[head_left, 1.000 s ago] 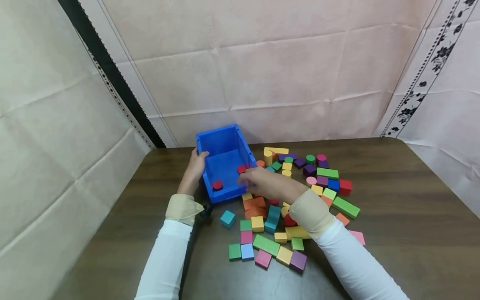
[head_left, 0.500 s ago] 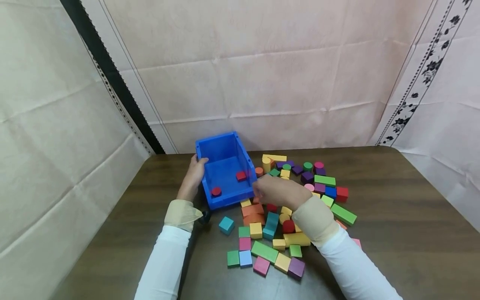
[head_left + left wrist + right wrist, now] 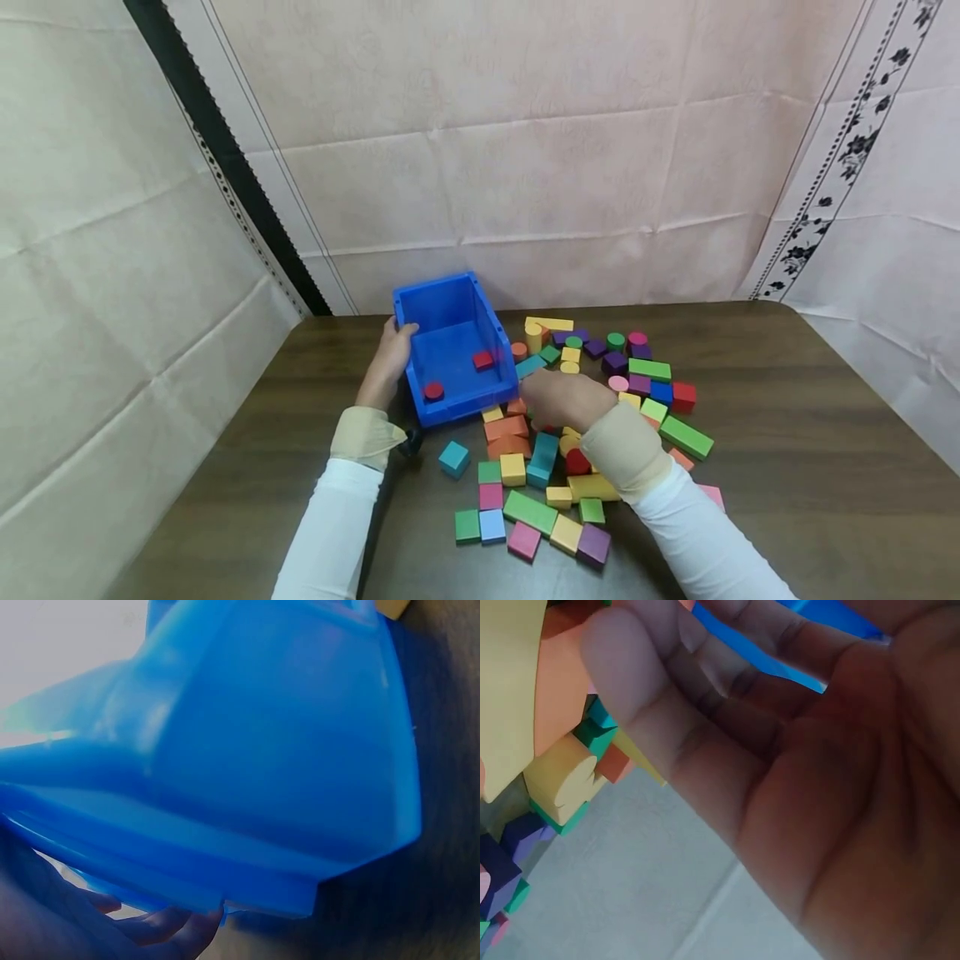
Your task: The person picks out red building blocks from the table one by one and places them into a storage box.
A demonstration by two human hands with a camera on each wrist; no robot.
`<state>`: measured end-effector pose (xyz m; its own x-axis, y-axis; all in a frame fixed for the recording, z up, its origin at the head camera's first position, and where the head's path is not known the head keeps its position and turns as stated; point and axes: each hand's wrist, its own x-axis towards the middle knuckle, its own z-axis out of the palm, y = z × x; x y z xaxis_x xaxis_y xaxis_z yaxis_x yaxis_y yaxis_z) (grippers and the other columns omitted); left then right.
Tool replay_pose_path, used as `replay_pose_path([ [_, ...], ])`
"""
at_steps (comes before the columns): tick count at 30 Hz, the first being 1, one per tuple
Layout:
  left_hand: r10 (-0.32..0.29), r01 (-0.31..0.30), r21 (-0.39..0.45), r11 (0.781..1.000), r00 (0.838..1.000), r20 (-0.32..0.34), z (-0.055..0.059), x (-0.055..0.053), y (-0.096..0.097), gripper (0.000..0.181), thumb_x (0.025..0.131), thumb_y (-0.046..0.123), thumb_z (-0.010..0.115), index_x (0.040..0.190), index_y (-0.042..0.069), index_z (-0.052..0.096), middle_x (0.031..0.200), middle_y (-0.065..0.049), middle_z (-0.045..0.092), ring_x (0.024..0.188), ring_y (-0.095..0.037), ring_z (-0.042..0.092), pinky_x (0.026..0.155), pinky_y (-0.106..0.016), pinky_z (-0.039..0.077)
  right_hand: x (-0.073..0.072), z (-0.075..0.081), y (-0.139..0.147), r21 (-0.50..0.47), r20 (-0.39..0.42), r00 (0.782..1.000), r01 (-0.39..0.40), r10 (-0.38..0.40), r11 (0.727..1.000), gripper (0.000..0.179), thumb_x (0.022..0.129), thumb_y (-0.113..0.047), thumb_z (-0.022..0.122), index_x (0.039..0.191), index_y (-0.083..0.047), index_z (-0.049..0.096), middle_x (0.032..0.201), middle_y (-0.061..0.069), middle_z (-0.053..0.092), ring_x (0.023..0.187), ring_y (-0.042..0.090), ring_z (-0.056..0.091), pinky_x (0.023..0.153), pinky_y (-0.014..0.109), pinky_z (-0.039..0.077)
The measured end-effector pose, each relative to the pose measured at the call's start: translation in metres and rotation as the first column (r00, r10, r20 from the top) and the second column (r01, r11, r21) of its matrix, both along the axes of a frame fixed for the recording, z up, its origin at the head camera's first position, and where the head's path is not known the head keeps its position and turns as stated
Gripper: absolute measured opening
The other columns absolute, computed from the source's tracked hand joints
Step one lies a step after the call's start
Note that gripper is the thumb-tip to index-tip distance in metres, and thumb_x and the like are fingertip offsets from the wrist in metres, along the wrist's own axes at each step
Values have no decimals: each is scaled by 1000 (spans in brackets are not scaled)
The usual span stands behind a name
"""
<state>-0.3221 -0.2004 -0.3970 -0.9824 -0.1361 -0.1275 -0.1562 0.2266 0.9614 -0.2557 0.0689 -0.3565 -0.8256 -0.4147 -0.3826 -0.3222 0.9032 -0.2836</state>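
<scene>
Can't see what's under your right grip in the head view: it covers some of the blocks, and its fingertips are hidden, so no telling if you're pinching anything. On your left grip, most fingers vanish behind the blue bin. Your sleeves run off the bottom edge. Left wrist view chops the bin and it's blurry; right wrist view cuts off your palm.

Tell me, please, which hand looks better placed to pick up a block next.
Probably the right: the right hand is over the loose blocks, beside the blue bin, whereas the left hand grips that bin's left rim. Whether the right holds a block is unclear.
</scene>
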Motion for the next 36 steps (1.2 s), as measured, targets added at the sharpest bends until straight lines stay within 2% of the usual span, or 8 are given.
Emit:
replay_pose_path([
  [3,-1,1,5,1000,1000,-2,-1,0,-1,75,112,41,35,170,14,-6,177,-17,5,160,-47,13,124,-71,17,-2,-2,-2,44,-25,999,-33,34,998,11,98,-10,75,107,-5,72,75,7,61,70,20,60,64,33,51],
  [5,-2,2,11,1000,1000,-1,-1,0,-2,75,112,40,35,170,13,-6,177,-18,6,160,-47,13,124,-71,16,-4,-4,-3,59,-33,998,-53,55,997,10,97,-10,76,105,-5,73,73,6,59,68,20,59,63,33,50],
  [10,-1,1,17,1000,1000,2,-2,0,1,75,112,39,35,170,12,-3,176,-19,8,160,-46,14,125,-70,16,-6,-6,-1,73,-26,998,-51,53,996,21,96,-11,78,115,-3,73,72,6,60,67,20,59,64,34,51],
  [15,-7,7,17,1000,1000,-27,1,-2,3,75,111,39,36,170,11,-2,175,-21,11,158,-47,18,125,-69,18,-8,-4,-1,105,-39,999,-32,37,994,20,95,-16,80,109,-5,72,79,5,64,74,20,62,71,36,55],
  [21,-6,6,31,1000,1000,-2,1,-1,0,73,112,38,36,170,12,-2,175,-20,11,159,-46,18,125,-69,19,-9,-6,-2,104,-18,1000,11,-9,994,17,96,-20,79,99,-6,70,79,6,63,74,20,61,68,35,51],
  [30,-12,11,22,1000,1000,8,-4,0,-2,75,112,39,35,170,12,-3,175,-21,10,158,-48,18,124,-71,19,-8,-12,-3,127,-33,999,38,-34,991,28,94,-25,82,111,-5,72,83,6,67,74,21,63,71,37,57],
  [33,-9,8,24,1000,1000,18,-5,0,-1,74,112,39,35,170,13,-4,176,-20,9,158,-47,18,125,-70,19,-15,-18,-4,138,-21,999,52,-49,989,29,93,-23,83,112,-5,72,85,7,69,75,22,65,72,38,59],
  [36,-8,8,23,1000,1000,-3,-2,-1,0,74,112,40,35,170,13,-4,176,-19,9,159,-47,17,125,-70,19,-35,-37,-1,169,-32,999,25,-20,985,33,93,-27,83,116,-6,72,89,7,69,78,23,65,72,39,59],
])
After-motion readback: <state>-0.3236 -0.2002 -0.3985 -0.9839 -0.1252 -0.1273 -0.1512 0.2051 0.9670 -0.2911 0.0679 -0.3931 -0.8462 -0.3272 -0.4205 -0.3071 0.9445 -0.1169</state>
